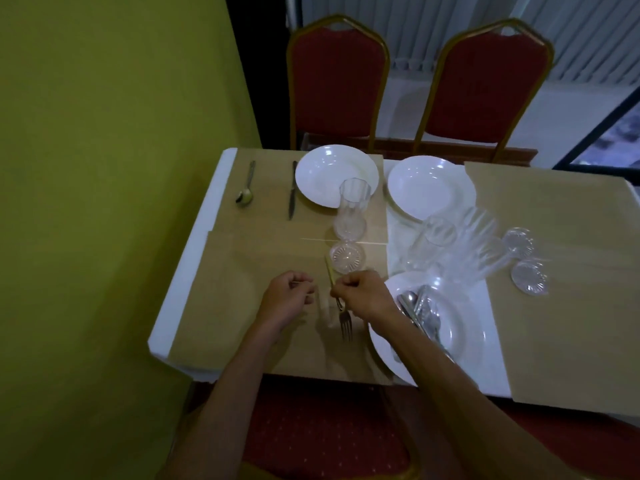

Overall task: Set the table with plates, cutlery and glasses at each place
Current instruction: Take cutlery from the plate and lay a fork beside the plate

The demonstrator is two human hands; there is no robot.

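Table (242,306) was half set; left of the near plate (467,336) your right hand (363,292) gripped a fork (344,320), left hand (287,296) curled, contents unclear; next, lay fork flat

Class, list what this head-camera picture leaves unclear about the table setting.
Head view: whether the left hand holds anything; its curled fingers hide it.
Head view: pieces in the silver metal cutlery heap on the near round white plate; blurred.
Head view: number of clear ribbed glasses; they overlap.
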